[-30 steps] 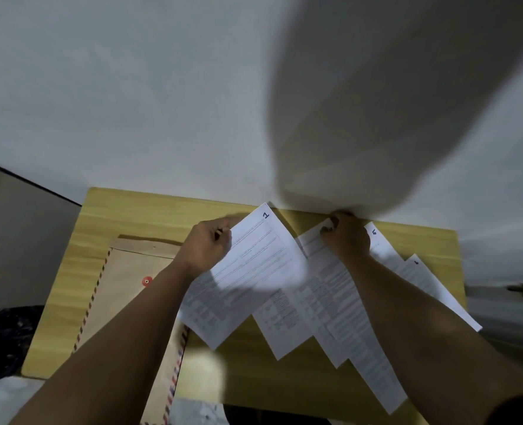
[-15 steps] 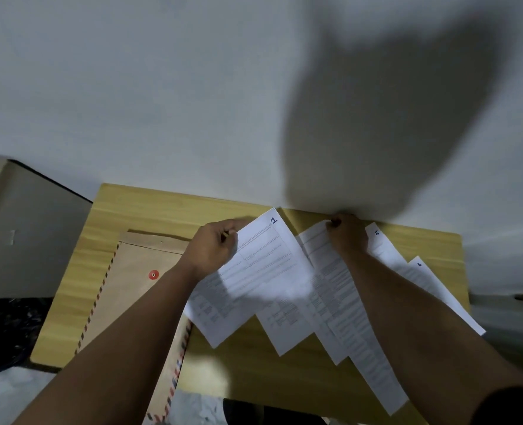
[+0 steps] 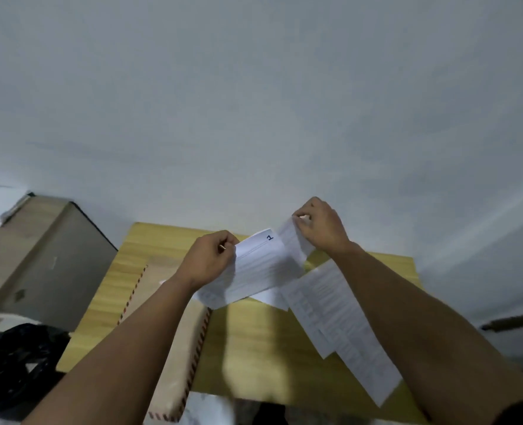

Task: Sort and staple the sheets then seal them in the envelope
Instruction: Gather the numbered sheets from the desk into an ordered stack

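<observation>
Backing the yellow wooden table [image 3: 254,348] is a pale wall [image 3: 254,102].

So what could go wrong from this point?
The left hand pinches sheet 1 and the right hand lifts another sheet by its corner: it may crease or tear. The loose sheets overhang the table edge and could slide off. Their order could get mixed.
</observation>
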The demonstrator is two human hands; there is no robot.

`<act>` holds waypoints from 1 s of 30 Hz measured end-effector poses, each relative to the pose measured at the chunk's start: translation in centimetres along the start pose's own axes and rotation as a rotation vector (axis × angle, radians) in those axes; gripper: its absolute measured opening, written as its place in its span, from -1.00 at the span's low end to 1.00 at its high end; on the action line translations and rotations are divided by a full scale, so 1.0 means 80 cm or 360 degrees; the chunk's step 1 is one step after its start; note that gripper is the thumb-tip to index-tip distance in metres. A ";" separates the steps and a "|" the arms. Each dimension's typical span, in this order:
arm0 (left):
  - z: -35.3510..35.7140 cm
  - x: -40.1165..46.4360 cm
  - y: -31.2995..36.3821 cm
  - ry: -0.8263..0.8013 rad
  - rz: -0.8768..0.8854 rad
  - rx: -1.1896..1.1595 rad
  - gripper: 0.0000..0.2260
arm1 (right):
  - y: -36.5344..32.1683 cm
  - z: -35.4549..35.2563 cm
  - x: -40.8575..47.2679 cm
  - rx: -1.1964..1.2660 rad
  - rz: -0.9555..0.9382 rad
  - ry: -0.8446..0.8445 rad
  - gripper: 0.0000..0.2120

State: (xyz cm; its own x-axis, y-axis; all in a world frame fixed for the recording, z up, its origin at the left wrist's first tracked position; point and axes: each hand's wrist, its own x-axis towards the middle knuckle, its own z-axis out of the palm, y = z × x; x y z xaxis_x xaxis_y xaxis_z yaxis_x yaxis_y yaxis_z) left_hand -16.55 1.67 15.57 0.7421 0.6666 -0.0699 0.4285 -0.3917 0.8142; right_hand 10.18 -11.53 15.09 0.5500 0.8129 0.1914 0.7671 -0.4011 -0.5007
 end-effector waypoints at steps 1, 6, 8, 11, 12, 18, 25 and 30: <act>-0.009 -0.012 0.011 0.0022 0.0036 0.0005 -0.83 | -0.017 -0.019 -0.003 0.0005 -0.0039 0.0019 -0.88; -0.055 -0.057 0.069 0.0159 0.0234 0.0039 -0.87 | -0.113 -0.116 -0.021 0.0085 -0.0130 0.0112 -0.88; -0.075 -0.070 0.093 0.0233 0.0311 0.0033 -0.88 | -0.153 -0.151 -0.028 0.0199 -0.0153 0.0086 -0.89; -0.103 -0.085 0.125 0.0365 0.0430 -0.0010 -0.91 | -0.207 -0.194 -0.041 0.0390 -0.0168 -0.0003 -0.86; -0.111 -0.089 0.133 0.0421 0.0479 -0.0029 -0.93 | -0.222 -0.203 -0.047 0.0448 -0.0176 -0.0011 -0.84; -0.147 -0.114 0.156 0.0650 0.0577 0.0022 -0.94 | -0.282 -0.228 -0.074 0.0825 -0.0253 0.0042 -0.85; -0.167 -0.137 0.165 0.0722 0.0586 -0.0060 -0.93 | -0.309 -0.229 -0.093 0.1041 -0.0233 -0.0111 -0.83; -0.168 -0.143 0.169 0.0670 0.0494 -0.0116 -0.89 | -0.310 -0.225 -0.106 0.1117 -0.0178 -0.0117 -0.81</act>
State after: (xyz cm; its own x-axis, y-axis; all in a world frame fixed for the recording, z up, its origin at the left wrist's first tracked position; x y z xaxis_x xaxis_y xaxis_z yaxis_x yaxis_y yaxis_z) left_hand -26.16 -2.72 35.11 0.5508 0.7292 0.4061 0.1734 -0.5759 0.7989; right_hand -7.55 -16.07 41.09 0.4380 0.8695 0.2285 0.4103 0.0328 -0.9114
